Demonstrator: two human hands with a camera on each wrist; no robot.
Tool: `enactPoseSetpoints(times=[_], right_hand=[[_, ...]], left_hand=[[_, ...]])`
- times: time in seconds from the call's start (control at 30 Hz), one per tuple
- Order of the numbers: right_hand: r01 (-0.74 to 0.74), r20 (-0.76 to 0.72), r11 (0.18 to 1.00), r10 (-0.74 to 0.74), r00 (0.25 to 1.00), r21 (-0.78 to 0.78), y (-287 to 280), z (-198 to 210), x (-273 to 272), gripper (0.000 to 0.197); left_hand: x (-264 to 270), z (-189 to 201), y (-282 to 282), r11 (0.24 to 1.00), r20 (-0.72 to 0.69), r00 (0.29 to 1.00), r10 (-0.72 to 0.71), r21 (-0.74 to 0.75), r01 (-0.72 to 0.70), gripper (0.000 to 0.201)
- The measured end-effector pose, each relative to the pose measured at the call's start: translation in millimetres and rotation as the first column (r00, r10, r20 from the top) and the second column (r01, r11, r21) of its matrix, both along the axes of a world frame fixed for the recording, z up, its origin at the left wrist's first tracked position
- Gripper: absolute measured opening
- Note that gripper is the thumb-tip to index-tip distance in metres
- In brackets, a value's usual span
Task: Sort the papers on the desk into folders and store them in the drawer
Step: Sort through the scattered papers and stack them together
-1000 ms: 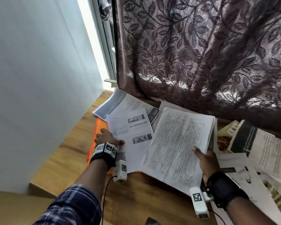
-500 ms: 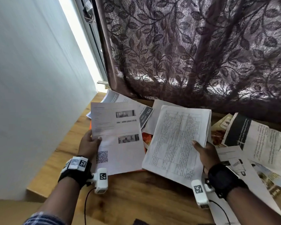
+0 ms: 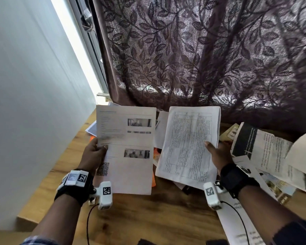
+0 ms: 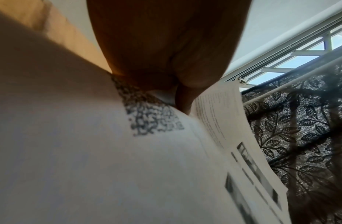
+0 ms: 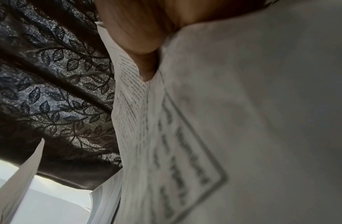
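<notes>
Left hand: the left hand (image 3: pixel 93 155) holds a printed sheet with two photos and a QR code (image 3: pixel 126 151) by its left edge, thumb on the face, fingers behind it; the sheet is raised off the tabletop (image 3: pixel 148 214), facing the person.
Left wrist view: the thumb (image 4: pixel 183 97) presses the sheet (image 4: pixel 108 159) just beside the QR code; the other fingers are hidden behind the paper.
Right hand: the right hand (image 3: pixel 219 154) grips a stack of pages with a dense printed table (image 3: pixel 188 145) at its right edge, thumb on top, fingers underneath, the stack tilted up off the tabletop.
Right wrist view: the thumb (image 5: pixel 145 66) lies on the top page of the stack (image 5: pixel 242 121), with several page edges fanning below.
Papers on the tabletop: more loose papers (image 3: pixel 265 156) lie scattered to the right, overlapping one another, and others sit behind the two held items.
Folder: a strip of an orange folder (image 3: pixel 154 181) shows under the held sheet, lying on the tabletop.
Backdrop: a dark leaf-patterned curtain (image 3: pixel 210 55) hangs behind the tabletop, with a pale wall (image 3: pixel 28 85) to the left.
</notes>
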State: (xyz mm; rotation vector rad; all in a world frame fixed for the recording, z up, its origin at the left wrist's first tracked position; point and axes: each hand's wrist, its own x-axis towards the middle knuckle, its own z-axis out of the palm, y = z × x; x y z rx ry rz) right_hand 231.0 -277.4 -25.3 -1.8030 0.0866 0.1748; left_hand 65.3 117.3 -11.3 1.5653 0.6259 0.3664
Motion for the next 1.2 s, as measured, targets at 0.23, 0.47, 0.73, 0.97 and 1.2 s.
enactPoseSetpoints(times=[0.23,0.47,0.73,0.97,1.2], right_hand=[[-0.047,0.0,0.997,0.047,0.999,0.064,16.5,10.8,-16.8,0.019],[-0.177,0.052,0.964,0.17,0.984,0.198,58.0,21.6,-55.0,0.025],[-0.273,0.13,0.943,0.252,0.959,0.188,57.0,35.7,-72.4,0.037],[-0.17,0.133,0.968,0.147,0.98,0.184,21.8,56.9,-68.1,0.021],[-0.13,0.129,0.946,0.095,0.987,0.296,-11.3,52.9,-76.4,0.027]], left_hand=[[13.3,5.7,-21.3,0.997,-0.009,0.997,-0.081,-0.011,0.081,0.035],[37.8,-11.0,-66.3,0.99,-0.056,0.989,-0.136,0.041,0.139,0.029],[39.5,-8.6,-93.6,0.967,0.005,0.98,-0.2,-0.159,0.198,0.029],[35.6,29.5,-124.9,0.921,0.265,0.913,-0.311,-0.153,0.359,0.044],[34.7,40.9,-159.0,0.869,0.279,0.86,-0.427,-0.134,0.475,0.043]])
